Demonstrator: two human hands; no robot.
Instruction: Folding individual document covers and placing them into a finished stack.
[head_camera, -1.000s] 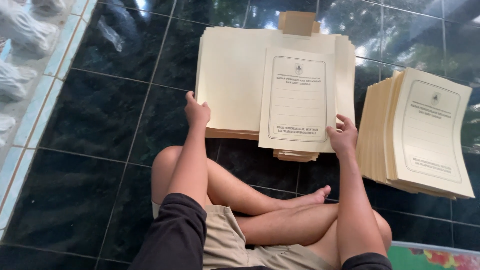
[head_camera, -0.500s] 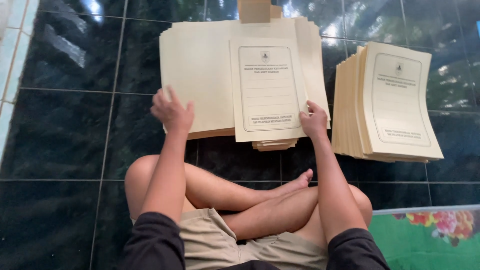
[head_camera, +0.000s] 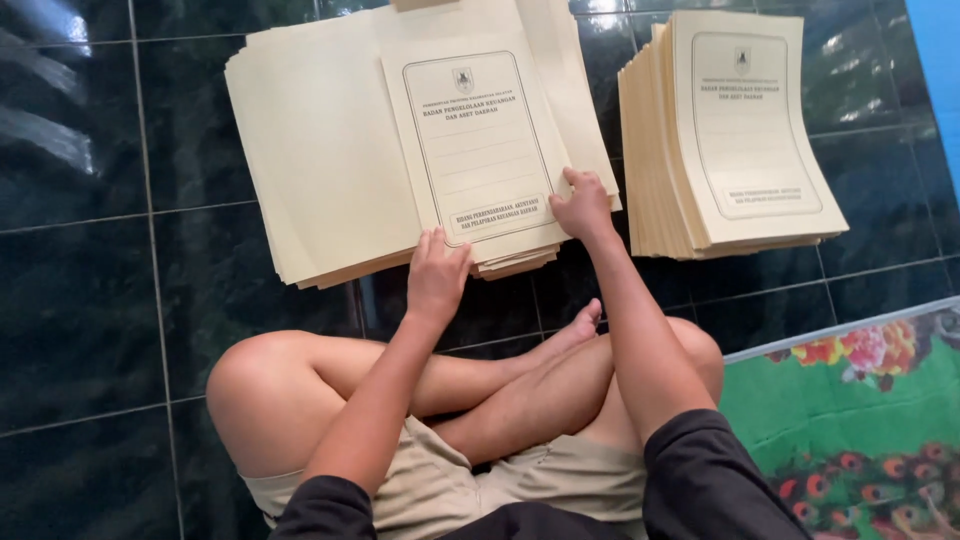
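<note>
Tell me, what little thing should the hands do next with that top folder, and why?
Probably lift the top folder across to the stack on the right. The left hand and right hand both touch its lower edge, it lies folded shut, and the right stack holds folders facing the same way.

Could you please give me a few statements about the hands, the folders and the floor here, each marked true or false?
1. Both hands rest on the printed folder: true. The left hand is at its lower edge and the right hand at its lower right corner, on the printed folder.
2. The side stack lies to the person's left: false. It lies to the right, apart from the hands.
3. The floor is dark glossy tile: true.
4. The person is standing: false. They sit cross-legged, knees bare.
5. The mat is plain grey: false. It is green with a flower pattern.
</note>
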